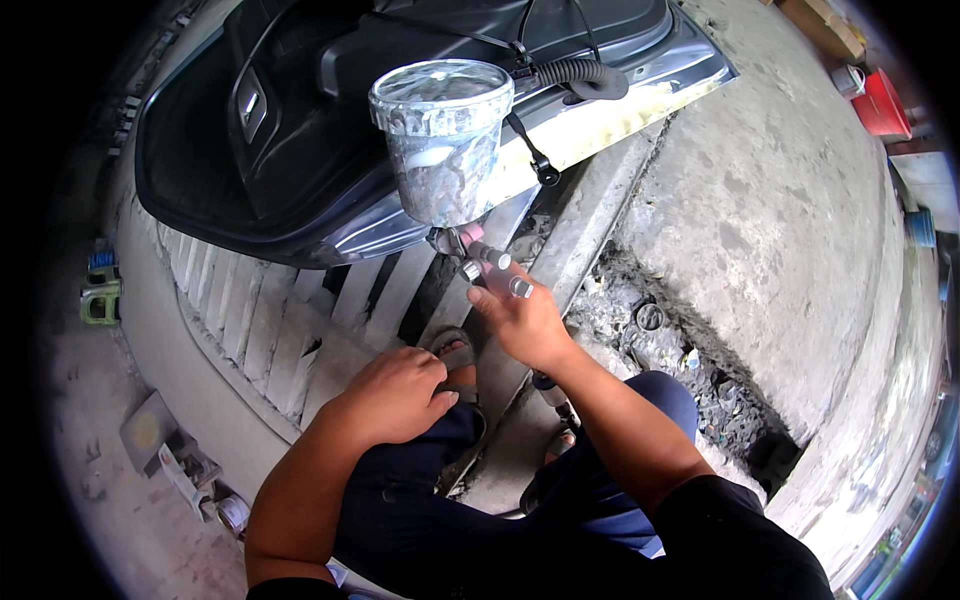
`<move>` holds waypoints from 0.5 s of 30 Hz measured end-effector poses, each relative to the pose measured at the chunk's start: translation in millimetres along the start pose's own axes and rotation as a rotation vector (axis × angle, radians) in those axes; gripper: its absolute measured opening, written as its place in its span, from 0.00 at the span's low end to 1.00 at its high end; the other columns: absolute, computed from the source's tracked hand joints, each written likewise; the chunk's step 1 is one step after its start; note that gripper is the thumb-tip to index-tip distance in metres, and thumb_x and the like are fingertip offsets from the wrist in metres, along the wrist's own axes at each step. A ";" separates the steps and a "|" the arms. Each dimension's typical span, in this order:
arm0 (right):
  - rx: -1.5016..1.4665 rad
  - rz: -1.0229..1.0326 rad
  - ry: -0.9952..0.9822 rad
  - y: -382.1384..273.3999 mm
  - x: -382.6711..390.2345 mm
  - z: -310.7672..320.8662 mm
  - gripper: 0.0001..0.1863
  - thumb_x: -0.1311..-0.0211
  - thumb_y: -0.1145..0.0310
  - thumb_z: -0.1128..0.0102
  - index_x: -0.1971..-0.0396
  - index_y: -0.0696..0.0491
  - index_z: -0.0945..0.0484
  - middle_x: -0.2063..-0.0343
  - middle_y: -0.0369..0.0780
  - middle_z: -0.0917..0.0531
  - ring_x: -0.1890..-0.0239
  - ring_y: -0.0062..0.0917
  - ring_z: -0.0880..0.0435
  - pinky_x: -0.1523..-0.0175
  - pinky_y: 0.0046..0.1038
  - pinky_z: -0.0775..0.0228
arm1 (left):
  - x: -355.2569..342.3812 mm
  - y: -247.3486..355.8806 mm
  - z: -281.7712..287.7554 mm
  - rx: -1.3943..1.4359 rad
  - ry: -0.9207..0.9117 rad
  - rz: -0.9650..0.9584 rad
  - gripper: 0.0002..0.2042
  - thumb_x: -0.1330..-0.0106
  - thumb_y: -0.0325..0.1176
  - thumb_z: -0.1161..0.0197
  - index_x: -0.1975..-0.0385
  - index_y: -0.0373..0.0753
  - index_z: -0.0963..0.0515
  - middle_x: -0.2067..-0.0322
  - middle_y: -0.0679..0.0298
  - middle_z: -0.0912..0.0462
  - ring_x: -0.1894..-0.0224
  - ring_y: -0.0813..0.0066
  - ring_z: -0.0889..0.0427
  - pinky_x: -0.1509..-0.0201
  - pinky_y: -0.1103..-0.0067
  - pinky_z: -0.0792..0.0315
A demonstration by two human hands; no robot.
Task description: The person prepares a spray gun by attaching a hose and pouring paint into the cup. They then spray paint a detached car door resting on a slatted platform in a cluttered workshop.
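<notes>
My right hand [527, 318] is wrapped around the handle of a spray gun [482, 256]. A paint-smeared cup [448, 150] sits upright on top of the gun, with grey and white streaks down its wall. Below the hand, a hose fitting [550, 388] shows at the bottom of the grip. My left hand [397, 392] rests over my left knee, fingers curled in and nothing visible in it. Just beyond the cup lies a dark car panel [290, 190], with black glass, wires and a ribbed rubber tube [582, 76]. Yellowish covering [600, 127] runs along its near right edge.
Beneath the panel are concrete slats [385, 300] with gaps between them. A rubble-filled trench [715, 375] runs along their right side. A red bucket [882, 105] stands at the far right, a green crate [100, 302] at the left, and cans [232, 513] at the lower left.
</notes>
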State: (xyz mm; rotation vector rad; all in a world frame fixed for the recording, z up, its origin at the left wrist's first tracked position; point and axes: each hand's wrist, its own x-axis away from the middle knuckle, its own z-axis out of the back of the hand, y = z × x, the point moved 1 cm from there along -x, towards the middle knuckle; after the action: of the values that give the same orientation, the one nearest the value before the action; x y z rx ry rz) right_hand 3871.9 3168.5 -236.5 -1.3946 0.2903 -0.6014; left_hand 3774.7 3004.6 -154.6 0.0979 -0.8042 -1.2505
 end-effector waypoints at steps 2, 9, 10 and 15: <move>0.033 0.025 0.029 4.1 -2.1 -0.8 0.13 0.39 0.65 0.38 0.66 0.59 0.29 0.75 0.51 0.22 0.72 0.47 0.21 0.67 0.38 0.30 | 0.7 -1.8 -1.1 -0.002 0.014 -0.001 0.12 0.39 0.39 0.39 0.69 0.35 0.25 0.66 0.55 0.22 0.57 0.54 0.24 0.52 0.65 0.30; -0.005 -0.023 0.113 14.8 -6.6 16.9 0.12 0.39 0.67 0.38 0.67 0.59 0.28 0.76 0.49 0.23 0.75 0.41 0.22 0.69 0.35 0.31 | -5.2 1.8 4.0 0.028 0.028 -0.029 0.12 0.39 0.38 0.39 0.69 0.35 0.26 0.66 0.55 0.22 0.58 0.54 0.24 0.53 0.65 0.30; -0.030 -0.078 0.110 16.3 -6.5 20.7 0.12 0.39 0.66 0.38 0.67 0.59 0.28 0.75 0.49 0.23 0.75 0.41 0.22 0.69 0.35 0.31 | -6.6 2.5 4.0 0.026 0.027 -0.039 0.12 0.39 0.38 0.39 0.69 0.35 0.25 0.66 0.55 0.22 0.58 0.54 0.24 0.53 0.65 0.30; -0.004 -0.049 0.186 22.2 -1.6 37.0 0.12 0.39 0.66 0.38 0.67 0.59 0.28 0.75 0.50 0.23 0.74 0.44 0.21 0.68 0.37 0.31 | -15.1 9.9 8.7 0.018 -0.012 -0.063 0.12 0.39 0.38 0.39 0.70 0.34 0.25 0.66 0.56 0.23 0.57 0.54 0.24 0.52 0.65 0.30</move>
State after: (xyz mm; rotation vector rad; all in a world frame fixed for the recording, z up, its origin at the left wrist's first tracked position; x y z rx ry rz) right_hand 3895.2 3201.5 -252.1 -1.3551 0.4076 -0.7733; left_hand 3776.3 3024.2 -150.9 0.1311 -0.8280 -1.3040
